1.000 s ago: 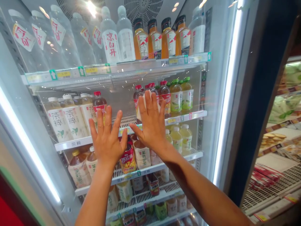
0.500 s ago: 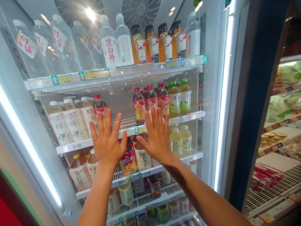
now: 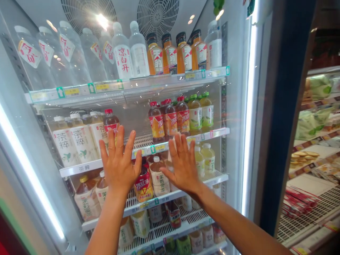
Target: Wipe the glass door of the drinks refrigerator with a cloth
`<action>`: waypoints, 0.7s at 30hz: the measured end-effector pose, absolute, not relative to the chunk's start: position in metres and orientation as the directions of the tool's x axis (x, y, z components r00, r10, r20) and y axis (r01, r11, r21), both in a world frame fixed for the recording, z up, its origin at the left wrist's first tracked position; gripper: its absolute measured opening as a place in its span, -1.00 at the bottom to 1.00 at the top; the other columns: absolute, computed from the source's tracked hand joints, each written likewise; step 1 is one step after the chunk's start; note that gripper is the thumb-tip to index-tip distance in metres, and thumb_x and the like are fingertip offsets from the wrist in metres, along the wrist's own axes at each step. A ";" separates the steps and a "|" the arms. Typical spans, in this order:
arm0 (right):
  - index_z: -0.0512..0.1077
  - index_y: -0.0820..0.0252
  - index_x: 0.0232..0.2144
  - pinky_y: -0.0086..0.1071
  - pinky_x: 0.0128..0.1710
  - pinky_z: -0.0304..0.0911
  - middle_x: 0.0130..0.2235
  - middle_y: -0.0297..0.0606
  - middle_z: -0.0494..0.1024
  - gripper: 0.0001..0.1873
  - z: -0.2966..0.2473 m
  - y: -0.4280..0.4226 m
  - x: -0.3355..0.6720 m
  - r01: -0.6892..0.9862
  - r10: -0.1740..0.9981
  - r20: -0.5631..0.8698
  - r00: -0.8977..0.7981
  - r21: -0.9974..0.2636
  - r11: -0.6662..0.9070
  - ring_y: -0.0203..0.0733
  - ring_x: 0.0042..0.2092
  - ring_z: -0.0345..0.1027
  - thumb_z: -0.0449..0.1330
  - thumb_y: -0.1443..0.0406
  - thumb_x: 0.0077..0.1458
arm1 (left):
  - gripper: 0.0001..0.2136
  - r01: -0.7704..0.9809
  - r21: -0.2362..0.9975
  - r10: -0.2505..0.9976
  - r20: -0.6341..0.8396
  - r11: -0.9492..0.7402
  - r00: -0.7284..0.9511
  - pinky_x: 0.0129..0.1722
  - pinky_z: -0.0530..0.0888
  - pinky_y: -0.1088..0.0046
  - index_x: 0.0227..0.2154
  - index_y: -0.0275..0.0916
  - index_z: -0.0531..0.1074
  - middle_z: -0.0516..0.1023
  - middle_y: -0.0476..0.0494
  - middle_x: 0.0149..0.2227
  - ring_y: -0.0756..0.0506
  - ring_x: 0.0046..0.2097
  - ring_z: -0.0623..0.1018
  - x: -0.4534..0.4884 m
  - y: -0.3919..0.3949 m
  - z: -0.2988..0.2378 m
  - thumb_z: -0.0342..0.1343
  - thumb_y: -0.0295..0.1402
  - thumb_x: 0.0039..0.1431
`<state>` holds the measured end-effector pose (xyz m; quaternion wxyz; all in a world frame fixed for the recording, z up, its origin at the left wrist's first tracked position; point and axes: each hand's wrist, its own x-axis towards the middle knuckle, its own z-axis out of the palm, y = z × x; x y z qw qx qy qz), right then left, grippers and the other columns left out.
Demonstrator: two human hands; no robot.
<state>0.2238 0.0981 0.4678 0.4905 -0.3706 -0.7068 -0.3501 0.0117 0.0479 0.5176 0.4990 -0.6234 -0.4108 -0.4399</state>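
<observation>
Both my hands lie flat against the glass door (image 3: pixel 236 106) of a drinks fridge, fingers spread and pointing up. My left hand (image 3: pixel 120 166) is open in front of a red-capped bottle (image 3: pixel 111 122) and the middle shelf edge (image 3: pixel 148 150). My right hand (image 3: pixel 183 166) is open a little to the right, below a row of red-labelled tea bottles (image 3: pixel 166 122). A small pale patch shows at its fingertips; I cannot make out what it is. A tilted red-labelled bottle (image 3: pixel 142 184) stands behind the glass between my two wrists.
Water bottles (image 3: pixel 122 56) and orange drinks (image 3: pixel 170 53) fill the top shelf. White-labelled tea bottles (image 3: pixel 79 138) stand at the left, green-capped bottles (image 3: pixel 202 113) at the right. A dark door frame (image 3: pixel 284 106) stands to the right, with an open chiller of packaged food (image 3: pixel 313 163) beyond.
My right hand has slid down the glass from the red-labelled bottles to below the middle shelf edge. My left hand has stayed about where it was.
</observation>
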 end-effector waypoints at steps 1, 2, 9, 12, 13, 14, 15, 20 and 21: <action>-0.55 0.18 0.47 0.35 0.42 -0.27 0.52 -0.04 -0.35 0.02 0.462 0.100 0.229 0.853 0.172 0.940 -0.296 0.178 0.491 0.21 0.52 -0.40 -0.13 -0.20 0.32 | -0.27 0.951 -0.258 0.076 0.959 -0.170 0.274 0.48 -0.11 -0.07 0.44 -0.01 0.00 0.00 -0.11 0.48 -0.23 0.51 -0.08 0.011 0.048 0.518 0.15 -0.25 0.27; -0.55 0.16 0.47 0.35 0.42 -0.27 0.53 -0.07 -0.35 0.03 0.463 0.103 0.236 0.843 0.165 0.928 -0.334 0.216 0.492 0.21 0.52 -0.38 -0.11 -0.21 0.31 | -0.27 0.951 -0.256 0.076 0.959 -0.174 0.272 0.48 -0.10 -0.08 0.44 0.00 -0.01 0.00 -0.10 0.48 -0.24 0.51 -0.07 0.011 0.048 0.517 0.15 -0.25 0.27; -0.57 0.18 0.47 0.31 0.44 -0.45 0.52 -0.17 -0.52 -0.13 0.514 0.125 0.289 0.917 0.185 0.979 -0.090 0.009 0.400 0.25 0.52 -0.50 -0.28 -0.10 0.39 | -0.26 0.950 -0.263 0.067 0.959 -0.167 0.277 0.48 -0.10 -0.07 0.44 -0.01 -0.01 0.00 -0.11 0.48 -0.24 0.51 -0.07 0.011 0.049 0.517 0.16 -0.26 0.26; -0.50 0.22 0.48 0.25 0.45 -0.44 0.52 -0.16 -0.51 -0.05 0.479 0.119 0.283 0.877 0.134 0.961 -0.243 0.158 0.453 0.28 0.52 -0.45 -0.29 -0.20 0.34 | -0.27 0.950 -0.267 0.063 0.958 -0.161 0.280 0.48 -0.10 -0.07 0.44 -0.03 0.01 0.00 -0.13 0.48 -0.24 0.51 -0.07 0.012 0.048 0.517 0.16 -0.26 0.26; -0.49 0.21 0.48 0.24 0.46 -0.42 0.52 -0.16 -0.48 -0.02 0.468 0.119 0.283 0.846 0.111 0.933 -0.343 0.255 0.467 0.24 0.52 -0.43 -0.27 -0.23 0.32 | -0.27 0.950 -0.267 0.062 0.958 -0.161 0.280 0.48 -0.09 -0.07 0.44 -0.03 0.01 0.00 -0.13 0.48 -0.24 0.51 -0.07 0.012 0.048 0.518 0.16 -0.26 0.26; -0.47 0.19 0.48 0.24 0.46 -0.39 0.53 -0.16 -0.45 -0.01 0.462 0.120 0.284 0.813 0.094 0.899 -0.428 0.337 0.475 0.21 0.52 -0.41 -0.25 -0.25 0.31 | -0.27 0.950 -0.268 0.059 0.958 -0.163 0.280 0.48 -0.09 -0.07 0.44 -0.03 0.01 0.01 -0.14 0.48 -0.24 0.51 -0.07 0.012 0.048 0.518 0.16 -0.26 0.26; -0.47 0.17 0.48 0.25 0.45 -0.37 0.53 -0.16 -0.42 0.00 0.461 0.122 0.289 0.792 0.089 0.875 -0.476 0.383 0.476 0.18 0.52 -0.40 -0.23 -0.26 0.30 | -0.27 0.949 -0.267 0.057 0.959 -0.166 0.279 0.48 -0.09 -0.07 0.44 -0.03 0.01 0.01 -0.13 0.48 -0.24 0.51 -0.06 0.012 0.047 0.518 0.16 -0.26 0.26; -0.54 0.14 0.47 0.43 0.39 -0.38 0.53 -0.06 -0.42 -0.11 0.493 0.138 0.317 0.907 0.151 0.986 -0.072 0.002 0.420 0.24 0.52 -0.50 -0.28 -0.14 0.37 | -0.26 0.949 -0.259 0.058 0.960 -0.180 0.273 0.47 -0.07 -0.09 0.44 0.02 -0.01 0.01 -0.11 0.48 -0.25 0.51 -0.04 0.012 0.047 0.518 0.16 -0.26 0.27; -0.54 0.17 0.47 0.43 0.38 -0.38 0.52 -0.04 -0.43 -0.12 0.493 0.137 0.316 0.907 0.154 0.988 -0.009 -0.056 0.417 0.24 0.52 -0.52 -0.29 -0.13 0.38 | -0.26 0.949 -0.258 0.058 0.960 -0.180 0.272 0.47 -0.08 -0.09 0.44 0.02 -0.01 0.01 -0.11 0.48 -0.24 0.51 -0.04 0.012 0.047 0.518 0.16 -0.26 0.27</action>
